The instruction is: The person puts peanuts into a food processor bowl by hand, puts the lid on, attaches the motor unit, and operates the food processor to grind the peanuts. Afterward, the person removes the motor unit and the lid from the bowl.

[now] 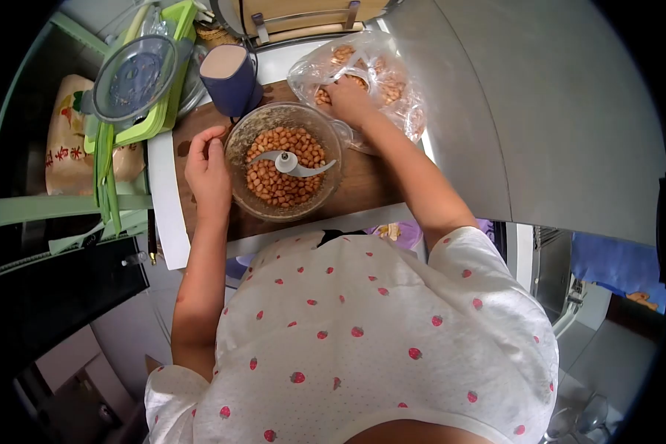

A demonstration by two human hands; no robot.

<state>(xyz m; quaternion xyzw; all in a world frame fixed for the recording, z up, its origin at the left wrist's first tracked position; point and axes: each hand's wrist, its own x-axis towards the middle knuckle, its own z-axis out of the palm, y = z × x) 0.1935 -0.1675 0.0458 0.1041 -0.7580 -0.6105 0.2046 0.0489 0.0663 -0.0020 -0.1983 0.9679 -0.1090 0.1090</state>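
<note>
Peanuts (277,144) fill the lower part of a clear food-processor bowl (237,194), around a curved metal blade with a grey hub (286,162). Beside the bowl's left wall is my left hand (209,174), its fingers loosely bent and apart, with nothing visible in them. Whether it touches the rim is unclear. My right hand (351,102) reaches into the mouth of a clear plastic bag (403,63) of peanuts behind the bowl. Its fingers curl down among the nuts, and what they grip is hidden.
A brown board (366,181) carries the bowl. Behind it stands a purple motor unit (228,78). At left are a green basket (166,111), a clear round lid (135,78), green stalks (105,174) and a printed sack (63,137). A grey metal surface (562,96) borders the right.
</note>
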